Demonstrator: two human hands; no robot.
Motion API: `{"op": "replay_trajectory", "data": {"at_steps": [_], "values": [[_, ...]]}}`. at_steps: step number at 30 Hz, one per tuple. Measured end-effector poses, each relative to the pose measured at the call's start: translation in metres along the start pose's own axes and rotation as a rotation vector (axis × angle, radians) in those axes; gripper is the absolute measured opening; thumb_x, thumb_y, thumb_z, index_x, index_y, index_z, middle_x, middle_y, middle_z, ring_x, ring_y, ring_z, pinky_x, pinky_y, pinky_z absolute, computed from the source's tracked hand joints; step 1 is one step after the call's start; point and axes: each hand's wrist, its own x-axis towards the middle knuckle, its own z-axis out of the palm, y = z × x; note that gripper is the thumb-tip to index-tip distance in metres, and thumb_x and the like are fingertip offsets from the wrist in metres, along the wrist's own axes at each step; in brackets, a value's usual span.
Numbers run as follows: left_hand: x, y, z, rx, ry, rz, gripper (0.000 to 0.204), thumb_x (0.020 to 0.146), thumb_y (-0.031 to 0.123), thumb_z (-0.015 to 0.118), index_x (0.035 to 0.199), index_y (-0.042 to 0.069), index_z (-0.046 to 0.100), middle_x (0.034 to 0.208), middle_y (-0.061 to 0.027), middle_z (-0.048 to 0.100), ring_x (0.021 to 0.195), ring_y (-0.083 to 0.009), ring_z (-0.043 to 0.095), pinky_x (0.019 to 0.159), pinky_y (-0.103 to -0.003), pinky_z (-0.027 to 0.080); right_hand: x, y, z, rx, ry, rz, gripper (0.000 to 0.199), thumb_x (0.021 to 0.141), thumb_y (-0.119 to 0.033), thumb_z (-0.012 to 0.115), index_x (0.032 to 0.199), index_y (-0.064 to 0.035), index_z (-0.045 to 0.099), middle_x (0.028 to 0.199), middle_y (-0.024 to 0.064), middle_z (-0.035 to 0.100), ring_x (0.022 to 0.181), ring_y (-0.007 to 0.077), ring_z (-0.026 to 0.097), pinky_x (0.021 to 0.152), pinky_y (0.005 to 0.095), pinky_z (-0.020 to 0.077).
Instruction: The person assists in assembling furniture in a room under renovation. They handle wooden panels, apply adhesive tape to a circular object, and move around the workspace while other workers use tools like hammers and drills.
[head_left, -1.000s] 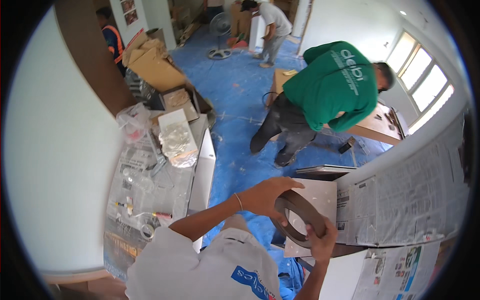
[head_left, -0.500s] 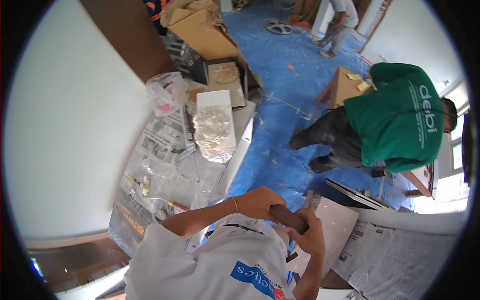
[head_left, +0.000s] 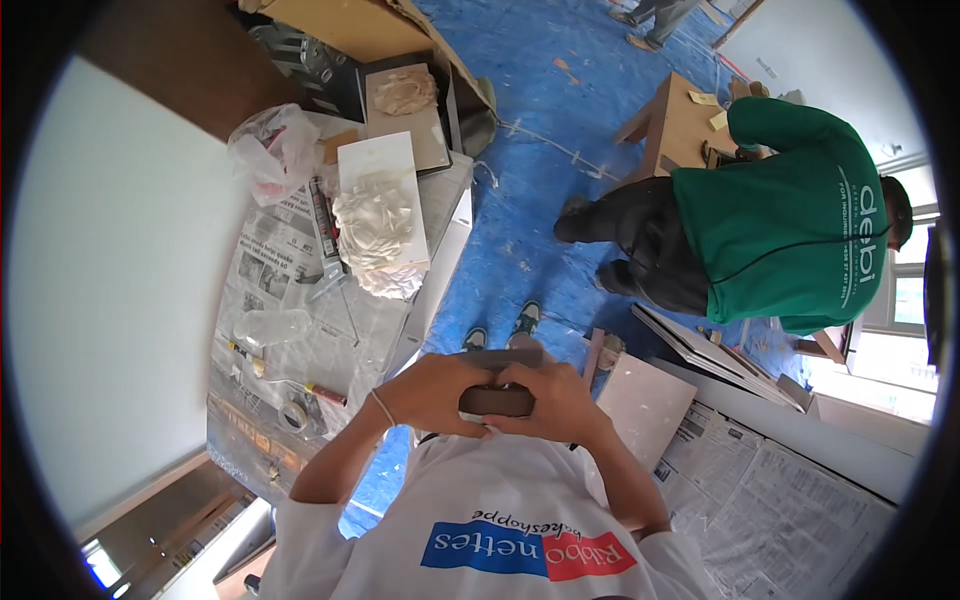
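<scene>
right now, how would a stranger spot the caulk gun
Find the newspaper-covered worktop on the left. The caulk gun lies along the left edge of the white board heaped with plaster. It is the only long tube with a metal trigger end.

The person wore a white short-sleeved T-shirt (head_left: 500,520) with a blue-and-red printed chest panel, a thin bracelet (head_left: 381,406) and dark sneakers (head_left: 524,322).
</scene>
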Motion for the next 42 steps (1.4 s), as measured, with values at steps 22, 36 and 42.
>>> {"op": "replay_trajectory", "data": {"at_steps": [22, 36, 42], "values": [[0.088, -0.029, 0.017, -0.515, 0.496, -0.398, 0.052, 0.077, 0.028, 0.074, 0.116, -0.002, 0.058, 0.084, -0.0151, 0.068, 0.077, -0.0223, 0.068, 0.069, -0.034, 0.052, 0.155, 0.118, -0.059, 0.198, -0.111, -0.267, 0.045, 0.081, -0.039, 0.07, 0.055, -0.0051, 0.056, 0.055, 0.011, 0.054, 0.058, 0.0292, 0.055, 0.055, 0.0397, 0.0418], [0.238, -0.167, -0.041, -0.647, 0.398, -0.57, 0.046, 0.09, 0.043, 0.064, 0.087, -0.003, 0.062, 0.063, -0.005, 0.061, 0.059, -0.011, 0.058, 0.055, -0.028, 0.045, 0.366, 0.355, -0.054, 1.179, 0.763, 0.614, 0.041, 0.096, -0.036, 0.054, 0.106, 0.0031, 0.062, 0.099, 0.0128, 0.066, 0.09, 0.0206, 0.064, 0.082, 0.0323, 0.0485], [0.285, -0.249, 0.016, -0.962, 0.489, -0.667, 0.04, 0.093, 0.038, 0.06, 0.093, -0.001, 0.063, 0.077, -0.0053, 0.065, 0.074, -0.0123, 0.06, 0.067, -0.029, 0.048, 0.45, 0.642, 0.102, 1.076, 0.684, 1.088, 0.031, 0.086, -0.03, 0.064, 0.089, 0.0009, 0.067, 0.071, 0.0094, 0.061, 0.071, 0.017, 0.061, 0.063, 0.0304, 0.0486]]}}
